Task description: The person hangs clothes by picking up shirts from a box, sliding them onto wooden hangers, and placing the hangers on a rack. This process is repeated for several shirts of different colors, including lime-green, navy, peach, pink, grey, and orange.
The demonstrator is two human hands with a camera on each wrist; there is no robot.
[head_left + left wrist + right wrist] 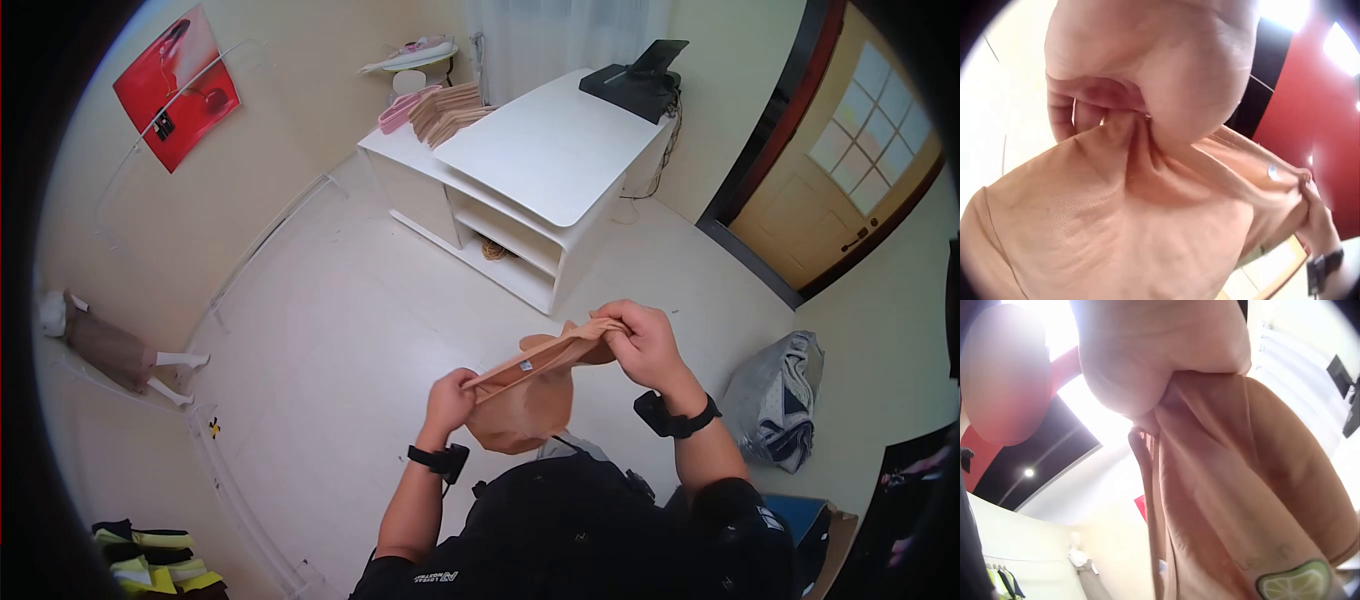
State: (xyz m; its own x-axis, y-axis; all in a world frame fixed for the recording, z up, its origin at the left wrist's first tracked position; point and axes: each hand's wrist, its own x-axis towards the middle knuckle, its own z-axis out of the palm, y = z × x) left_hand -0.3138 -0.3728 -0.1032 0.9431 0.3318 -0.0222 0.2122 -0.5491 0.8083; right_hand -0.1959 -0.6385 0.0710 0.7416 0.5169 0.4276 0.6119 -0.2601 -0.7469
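A peach-orange T-shirt (525, 405) hangs between my two hands in front of my body, its top edge stretched at a slant. My left hand (452, 400) pinches one upper corner, bunching the cloth into folds below the thumb in the left wrist view. Higher up, my right hand (645, 345) grips the opposite corner, with fingers curled over the fabric. Inside the open neckline shows a small white label (526, 366). A green lime print (1297, 584) appears on the cloth in the right wrist view. Much of the shirt's lower part is hidden.
Ahead stands a white counter (545, 150) with wooden hangers (450, 112), pink hangers (402, 110) and a black terminal (635, 85). A stuffed plastic bag (770, 400) sits at right, near a wooden door (850, 160). A mannequin (110, 340) and folded yellow-black clothes (155, 560) are at left.
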